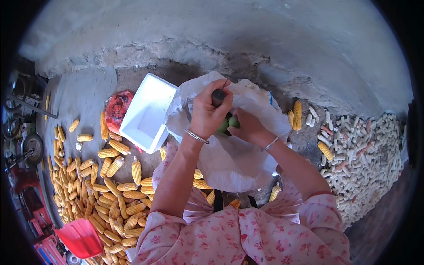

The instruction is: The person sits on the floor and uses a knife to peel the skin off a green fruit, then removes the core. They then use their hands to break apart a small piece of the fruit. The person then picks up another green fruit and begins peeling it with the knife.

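Observation:
My left hand (210, 107) is closed around the dark handle of a tool (218, 97). A thin metal shaft shows at the tool's far end, but its exact kind is unclear. Just to the right, my right hand (249, 127) grips a small round green fruit (234, 122). Another green fruit (222, 126) shows beneath my hands, partly hidden by them. Both hands are over the mouth of a white plastic sack (232, 165), whose rim is spread wide; most of its inside is hidden.
A white foam box (140, 129) stands left of the sack, beside a red plastic bag (118, 111). Yellow corn ears (112, 205) lie heaped at left, with a red dustpan-like scoop (80, 238). Bare corncobs (367, 165) cover the right. A rough wall (232, 29) rises behind.

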The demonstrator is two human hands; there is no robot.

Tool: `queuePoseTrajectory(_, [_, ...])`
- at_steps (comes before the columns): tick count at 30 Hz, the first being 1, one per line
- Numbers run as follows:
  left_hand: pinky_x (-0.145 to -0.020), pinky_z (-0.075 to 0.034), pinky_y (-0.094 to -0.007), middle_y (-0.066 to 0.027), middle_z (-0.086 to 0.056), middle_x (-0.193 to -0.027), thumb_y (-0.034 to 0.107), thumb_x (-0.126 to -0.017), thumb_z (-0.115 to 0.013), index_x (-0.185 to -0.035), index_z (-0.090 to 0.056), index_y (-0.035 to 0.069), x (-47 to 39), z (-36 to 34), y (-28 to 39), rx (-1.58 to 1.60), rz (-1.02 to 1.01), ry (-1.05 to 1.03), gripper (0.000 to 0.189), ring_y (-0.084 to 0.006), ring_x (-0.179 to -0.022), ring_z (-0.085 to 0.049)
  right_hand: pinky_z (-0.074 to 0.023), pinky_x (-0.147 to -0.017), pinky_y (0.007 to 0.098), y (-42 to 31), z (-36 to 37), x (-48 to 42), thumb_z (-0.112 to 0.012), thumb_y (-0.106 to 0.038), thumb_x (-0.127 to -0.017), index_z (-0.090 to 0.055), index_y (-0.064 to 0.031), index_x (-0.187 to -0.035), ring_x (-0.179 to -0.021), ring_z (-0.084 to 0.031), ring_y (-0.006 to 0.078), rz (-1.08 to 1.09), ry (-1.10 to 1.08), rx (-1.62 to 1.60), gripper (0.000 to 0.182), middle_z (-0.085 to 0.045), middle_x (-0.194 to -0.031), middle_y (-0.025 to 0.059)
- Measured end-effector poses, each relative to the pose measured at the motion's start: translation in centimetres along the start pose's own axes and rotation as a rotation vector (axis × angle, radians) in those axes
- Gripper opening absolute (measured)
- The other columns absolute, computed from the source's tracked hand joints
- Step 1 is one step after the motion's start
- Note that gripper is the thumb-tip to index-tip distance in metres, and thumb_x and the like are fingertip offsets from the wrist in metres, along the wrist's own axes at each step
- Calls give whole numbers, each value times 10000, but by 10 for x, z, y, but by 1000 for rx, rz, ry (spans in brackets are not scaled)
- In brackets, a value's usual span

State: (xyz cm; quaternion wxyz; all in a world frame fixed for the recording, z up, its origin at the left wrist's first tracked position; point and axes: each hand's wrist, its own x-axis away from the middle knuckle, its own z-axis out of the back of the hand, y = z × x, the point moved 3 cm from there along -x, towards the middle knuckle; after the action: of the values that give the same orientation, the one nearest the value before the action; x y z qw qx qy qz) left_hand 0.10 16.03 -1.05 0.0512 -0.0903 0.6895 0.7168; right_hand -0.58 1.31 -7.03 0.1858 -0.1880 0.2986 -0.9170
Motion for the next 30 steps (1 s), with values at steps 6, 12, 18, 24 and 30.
queuePoseTrajectory(6, [-545,-380,-176,50,-508,-668,31,-757,-596,-890,-544,33,6,6,-5,18,44,-79,143,-7,-597,-427,-435,-701,381,13,-3,19,-609,-220,-728,-456,-7,-951,-767,-546,327,-23,25,-201,344,-555,-783,175])
queuePoseTrajectory(12, [-546,-384,-182,46,-503,-656,35,-747,-600,-871,-547,41,5,14,-4,-57,28,-59,134,-14,-594,-427,-437,-753,410,19,-37,-1,-557,-154,-724,-506,2,-907,-873,-519,328,128,205,153,246,-528,-849,201])
queuePoseTrajectory(18, [-595,-420,-199,19,-561,-712,29,-737,-604,-879,-561,44,4,16,0,-77,-1,-50,149,-36,-652,-488,-396,-859,388,48,-91,-59,-465,-158,-766,-571,-2,-977,-961,-519,307,191,18,241,283,-550,-991,194])
queuePoseTrajectory(24, [-600,-421,-198,12,-569,-709,26,-734,-610,-888,-560,49,1,24,5,-115,-11,-10,163,-33,-646,-487,-374,-900,337,16,-91,-95,-408,-251,-851,-565,-77,-1037,-1049,-514,233,62,93,-425,300,-563,-1099,123])
queuePoseTrajectory(30, [-590,-419,-189,21,-566,-707,21,-741,-608,-898,-559,48,-5,20,6,-101,-7,-32,166,-24,-643,-490,-377,-898,311,8,-88,-107,-417,-238,-853,-553,-105,-1011,-1052,-510,230,114,-95,-855,248,-569,-1083,96])
